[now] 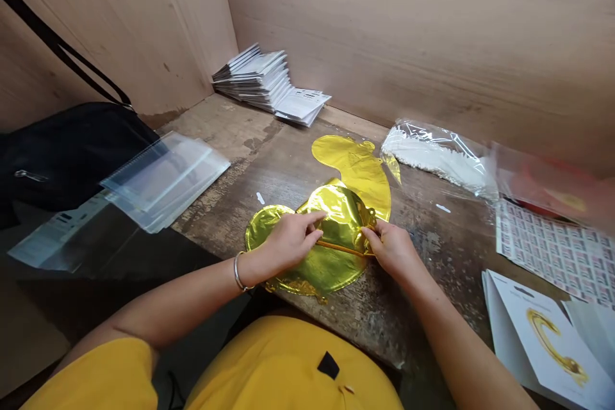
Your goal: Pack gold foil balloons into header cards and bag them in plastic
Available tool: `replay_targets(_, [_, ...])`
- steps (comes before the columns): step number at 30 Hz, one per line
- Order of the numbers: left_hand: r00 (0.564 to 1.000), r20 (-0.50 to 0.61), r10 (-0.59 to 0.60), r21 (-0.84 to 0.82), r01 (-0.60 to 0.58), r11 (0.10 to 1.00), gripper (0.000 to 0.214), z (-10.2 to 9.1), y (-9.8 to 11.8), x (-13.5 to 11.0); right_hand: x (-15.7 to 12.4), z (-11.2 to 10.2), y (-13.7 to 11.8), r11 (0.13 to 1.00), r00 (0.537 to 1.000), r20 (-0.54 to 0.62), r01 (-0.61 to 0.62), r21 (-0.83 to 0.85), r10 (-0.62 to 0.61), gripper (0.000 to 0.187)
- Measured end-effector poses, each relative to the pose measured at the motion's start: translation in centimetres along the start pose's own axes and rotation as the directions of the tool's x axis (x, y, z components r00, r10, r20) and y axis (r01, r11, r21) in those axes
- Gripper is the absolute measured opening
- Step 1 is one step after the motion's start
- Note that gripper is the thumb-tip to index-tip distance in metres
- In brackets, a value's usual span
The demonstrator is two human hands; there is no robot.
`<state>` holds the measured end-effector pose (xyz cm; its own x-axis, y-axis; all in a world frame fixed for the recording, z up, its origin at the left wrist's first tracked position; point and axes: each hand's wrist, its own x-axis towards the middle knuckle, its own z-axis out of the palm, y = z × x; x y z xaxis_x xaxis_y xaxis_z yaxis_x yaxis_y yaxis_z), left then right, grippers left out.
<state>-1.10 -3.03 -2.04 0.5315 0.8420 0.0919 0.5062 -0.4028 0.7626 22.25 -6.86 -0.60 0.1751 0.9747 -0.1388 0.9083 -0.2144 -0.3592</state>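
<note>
A shiny gold foil balloon [307,269], flat and partly folded over, lies near the table's front edge. A thin gold straw [342,248] runs across it between my hands. On the foil rests my left hand [291,240], its index finger stretched out and its thumb apart, with the thumb tip at the straw's left end. With thumb and fingers closed, my right hand [391,246] pinches the balloon's crumpled right edge beside the straw's other end. Just behind lies a second flat gold foil balloon [368,173], partly covered by the first.
Stacked white printed cards [264,80] stand at the back corner. Clear plastic sleeves [166,179] and a black bag [77,147] are on the left. To the right lie a clear bag of white strips [437,154], a sticker sheet [552,246] and printed cards [542,333].
</note>
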Motion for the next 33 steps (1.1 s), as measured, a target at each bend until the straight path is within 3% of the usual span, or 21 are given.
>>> replay_targets(3, [0.996, 0.051, 0.069, 0.169, -0.077, 0.983, 0.022, -0.3, 0.5, 0.1, 0.0, 0.0, -0.1, 0.999, 0.999, 0.020, 0.027, -0.018, -0.027, 0.024])
replay_targets(7, [0.985, 0.144, 0.094, 0.465, -0.151, 0.873, 0.022, -1.0, 1.9, 0.5, 0.3, 0.1, 0.0, 0.994, 0.996, 0.028, 0.081, -0.071, -0.079, 0.024])
replay_targets(11, [0.950, 0.143, 0.279, 0.597, -0.308, 0.741, 0.028, -0.4, 2.6, 1.1, 0.4, 0.2, -0.1, 0.990, 0.995, 0.044, 0.095, -0.104, -0.090, 0.023])
replay_targets(13, [0.947, 0.200, 0.251, 0.612, -0.321, 0.723, 0.045, 0.3, 2.0, 1.3, 0.4, 0.1, -0.2, 0.987, 0.993, 0.071, 0.101, -0.128, -0.093, 0.022])
replay_targets(16, [0.948, 0.297, 0.113, 0.594, -0.276, 0.756, 0.065, 1.3, 0.7, 1.6, 0.0, -0.3, -0.5, 0.975, 0.992, 0.107, 0.092, -0.201, -0.071, 0.022])
replay_targets(17, [0.946, 0.312, 0.089, 0.581, -0.264, 0.770, 0.067, 1.4, 0.4, 1.6, -0.1, -0.3, -0.6, 0.964, 0.995, 0.072, 0.090, -0.250, -0.074, 0.021])
replay_targets(19, [0.943, 0.324, 0.074, 0.561, -0.255, 0.788, 0.069, 1.5, 0.0, 1.5, -0.5, -0.3, -1.1, 0.937, 0.982, -0.116, 0.105, -0.333, -0.151, 0.021])
replay_targets(21, [0.940, 0.333, 0.069, 0.550, -0.253, 0.796, 0.069, 1.4, 0.1, 1.3, -0.8, 0.3, -1.5, 0.910, 0.899, -0.289, 0.222, -0.351, -0.330, 0.031])
replay_targets(22, [0.938, 0.339, 0.074, 0.546, -0.260, 0.797, 0.069, 1.3, 0.2, 1.2, -0.9, 0.8, -1.7, 0.884, 0.853, -0.298, 0.326, -0.335, -0.428, 0.038])
replay_targets(25, [0.926, 0.367, 0.090, 0.533, -0.288, 0.796, 0.072, 0.6, 0.4, 1.5, -0.8, 2.9, -1.9, 0.784, 0.799, -0.072, 0.563, -0.261, -0.598, 0.059])
replay_targets(27, [0.919, 0.394, 0.036, 0.537, -0.262, 0.802, 0.073, -0.1, 0.2, 2.4, -0.7, 4.0, -1.8, 0.775, 0.812, 0.055, 0.572, -0.267, -0.581, 0.071])
replay_targets(29, [0.926, 0.379, 0.000, 0.554, -0.227, 0.801, 0.071, -0.9, -0.3, 3.9, -0.6, 4.7, -1.5, 0.784, 0.835, 0.093, 0.543, -0.301, -0.543, 0.077])
replay_targets(33, [0.910, 0.403, 0.099, 0.548, -0.326, 0.770, 0.067, -2.5, -1.9, 7.4, -0.7, 4.6, -1.5, 0.781, 0.842, 0.104, 0.531, -0.330, -0.529, 0.079])
